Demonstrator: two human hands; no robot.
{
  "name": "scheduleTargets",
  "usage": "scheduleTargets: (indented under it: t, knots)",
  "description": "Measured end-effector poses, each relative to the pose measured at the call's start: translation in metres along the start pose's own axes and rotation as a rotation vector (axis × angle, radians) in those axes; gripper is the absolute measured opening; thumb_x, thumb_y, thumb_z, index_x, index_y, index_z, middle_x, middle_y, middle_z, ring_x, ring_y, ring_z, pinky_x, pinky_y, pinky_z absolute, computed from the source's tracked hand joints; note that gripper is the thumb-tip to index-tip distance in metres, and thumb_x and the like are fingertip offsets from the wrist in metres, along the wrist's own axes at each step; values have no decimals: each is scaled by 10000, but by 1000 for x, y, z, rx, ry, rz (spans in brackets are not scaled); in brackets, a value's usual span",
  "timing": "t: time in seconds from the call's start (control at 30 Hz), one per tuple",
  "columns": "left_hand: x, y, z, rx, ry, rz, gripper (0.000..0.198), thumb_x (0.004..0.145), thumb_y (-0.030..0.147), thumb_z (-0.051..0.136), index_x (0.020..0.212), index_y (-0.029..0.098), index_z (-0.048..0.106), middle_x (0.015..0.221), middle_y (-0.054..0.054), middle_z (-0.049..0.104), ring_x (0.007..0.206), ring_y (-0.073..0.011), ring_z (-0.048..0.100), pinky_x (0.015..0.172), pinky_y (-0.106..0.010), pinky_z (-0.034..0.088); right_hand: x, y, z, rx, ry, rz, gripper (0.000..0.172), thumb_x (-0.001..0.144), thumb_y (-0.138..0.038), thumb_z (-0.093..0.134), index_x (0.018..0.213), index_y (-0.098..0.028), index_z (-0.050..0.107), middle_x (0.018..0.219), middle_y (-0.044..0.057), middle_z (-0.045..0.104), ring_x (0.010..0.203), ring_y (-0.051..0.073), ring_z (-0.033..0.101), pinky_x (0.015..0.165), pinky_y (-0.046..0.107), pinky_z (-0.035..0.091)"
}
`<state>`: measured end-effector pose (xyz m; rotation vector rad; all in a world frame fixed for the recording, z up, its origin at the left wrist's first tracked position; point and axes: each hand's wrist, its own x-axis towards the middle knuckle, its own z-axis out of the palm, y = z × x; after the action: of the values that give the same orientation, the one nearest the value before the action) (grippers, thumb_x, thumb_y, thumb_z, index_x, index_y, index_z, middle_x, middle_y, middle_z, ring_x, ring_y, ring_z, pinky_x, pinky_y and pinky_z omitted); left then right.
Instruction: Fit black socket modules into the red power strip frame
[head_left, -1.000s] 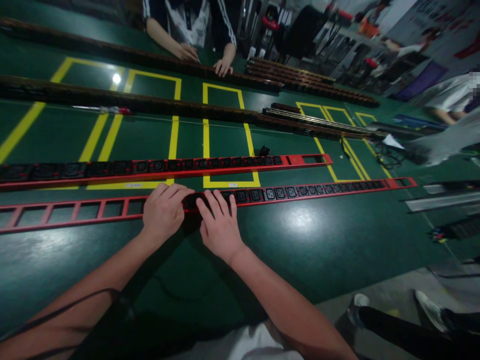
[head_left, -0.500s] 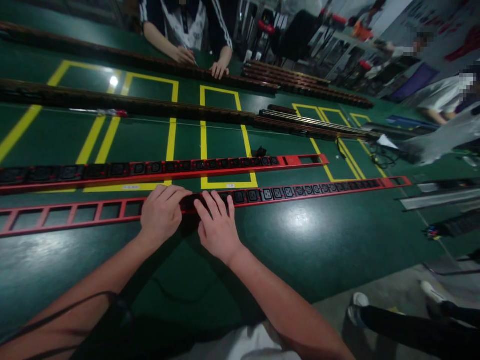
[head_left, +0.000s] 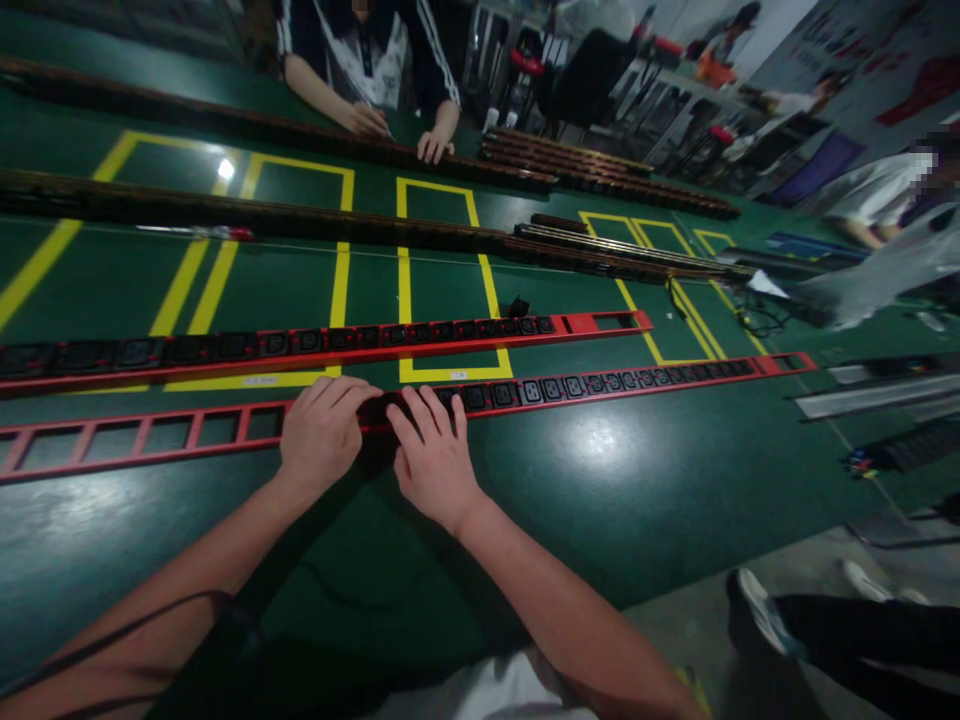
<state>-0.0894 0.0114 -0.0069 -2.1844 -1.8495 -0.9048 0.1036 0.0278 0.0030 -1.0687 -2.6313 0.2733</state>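
Observation:
A long red rail (head_left: 262,424) lies across the near part of the table. Its left part has bare rectangular openings, while black power sockets (head_left: 553,388) fill it towards the right. My left hand (head_left: 322,430) is closed, thumb and fingers drawn together at a dark socket (head_left: 379,410) on the rail between my hands. The tips of those fingers are partly hidden. Beside it, my right hand (head_left: 436,460) has its fingers spread, with the tips resting on the rail and its sockets.
Behind lies a second red rail (head_left: 450,345) with black sockets, a small black piece (head_left: 518,306) by it. Dark long strips (head_left: 420,230) cross the green table (head_left: 600,500). A person's hand (head_left: 436,143) rests at the far side. Another person's shoe (head_left: 761,605) shows lower right.
Both my hands stay at nearly the same place on the rail. The view has shifted slightly. At lower right, the other person's shoe and leg have moved to the right.

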Motion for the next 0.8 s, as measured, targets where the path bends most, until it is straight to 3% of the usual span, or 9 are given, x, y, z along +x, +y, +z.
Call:
scheduleTargets:
  t: [0.4, 0.6, 0.7, 0.8]
  knots:
    - [-1, 0, 1, -5, -36, -35, 351, 916, 35, 414, 1069, 191, 688, 1062, -61, 720, 960, -246, 591, 838, -405, 481, 0, 1, 3, 12, 24, 7, 533, 968, -215, 486, 1500, -188, 475, 1641, 88, 371, 1541, 271, 239, 1280, 567, 47]
    - [0, 2, -1, -1, -74, -52, 346, 934, 56, 407, 1077, 205, 685, 1085, -64, 719, 976, -253, 593, 842, -411, 479, 3, 3, -11, 44, -38, -13, 527, 981, -250, 487, 1504, -191, 468, 1627, 93, 396, 1520, 276, 286, 1269, 585, 73]
    - [1, 3, -3, -6, -86, -61, 315, 953, 90, 422, 1079, 211, 684, 1089, -64, 715, 967, -255, 591, 829, -416, 477, 7, 19, -21, 48, -28, -21, 514, 988, -257, 486, 1499, -202, 472, 1587, 96, 456, 1488, 255, 349, 1268, 573, 79]
    - [2, 6, -6, -16, -94, -79, 280, 982, 142, 425, 1078, 204, 680, 1083, -69, 710, 966, -250, 596, 826, -419, 475, 12, 50, -31, -10, 28, 40, 494, 992, -302, 509, 1474, -196, 496, 1569, 117, 473, 1480, 268, 371, 1255, 576, 124]
